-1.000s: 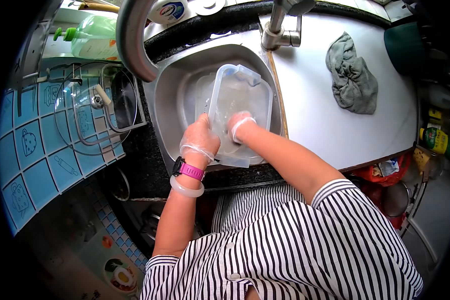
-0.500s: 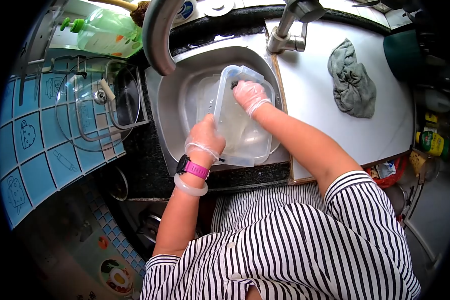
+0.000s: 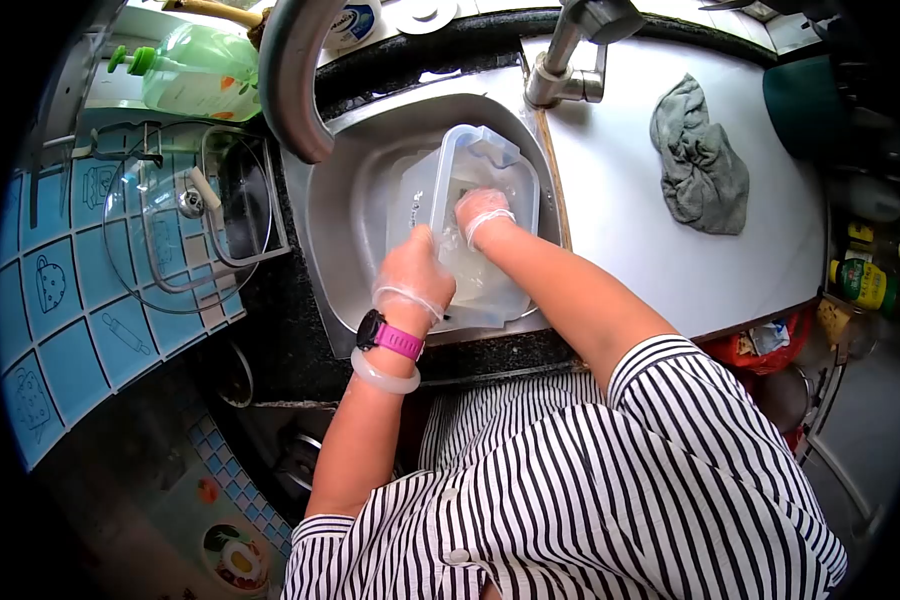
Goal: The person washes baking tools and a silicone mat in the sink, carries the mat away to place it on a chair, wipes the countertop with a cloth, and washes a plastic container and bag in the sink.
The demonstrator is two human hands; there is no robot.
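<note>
A clear plastic container (image 3: 425, 215) is held tilted in the sink (image 3: 345, 200), its opening facing right. My left hand (image 3: 412, 272), in a clear disposable glove, is closed on the container's near left rim. My right hand (image 3: 482, 212), also gloved, reaches inside against the container's inner wall with its fingers curled. A bit of a dark scouring pad (image 3: 464, 186) shows at its fingertips; the rest is hidden under the hand. Some water appears to lie in the container.
A faucet (image 3: 560, 80) stands behind the sink, and a thick curved metal pipe (image 3: 298, 80) hangs over its left corner. A grey cloth (image 3: 700, 160) lies on the white counter (image 3: 610, 200) at right. Left are a glass lid (image 3: 160, 230) and a green soap bottle (image 3: 200, 75).
My right hand has moved down and nearer along the inside of the container, the dark pad now mostly covered. My left hand keeps its hold on the rim.
</note>
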